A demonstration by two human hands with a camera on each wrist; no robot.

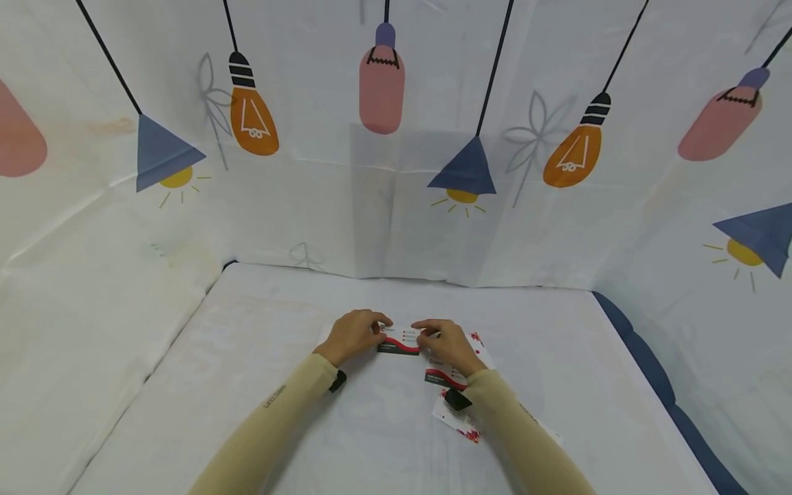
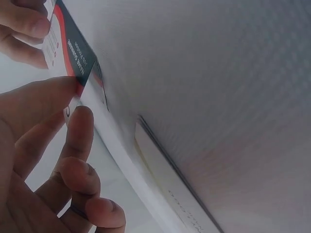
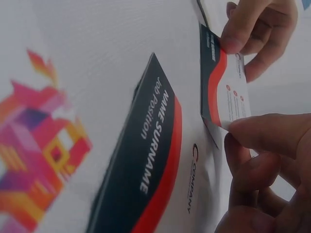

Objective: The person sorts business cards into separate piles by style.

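Note:
A white business card point(image 1: 401, 341) with a red wave and a dark band is held by both hands over the white table. The left hand point(image 1: 355, 335) pinches its left end between thumb and index finger, the other fingers loosely bent. On the opposite end, the right hand point(image 1: 450, 344) has its thumb and index finger pinching the corner. The left wrist view shows the card point(image 2: 73, 48) tilted, with another card edge point(image 2: 102, 87) just beneath it. A matching card point(image 3: 165, 160) lies beside the right hand in the right wrist view.
Under the right forearm lies a white card with a red pattern point(image 1: 456, 418); another patterned card point(image 1: 479, 347) lies beyond the right wrist. A thin white stack point(image 2: 165, 174) sits near the left hand. Printed white cloth point(image 1: 297, 206) hangs behind the table point(image 1: 260, 357).

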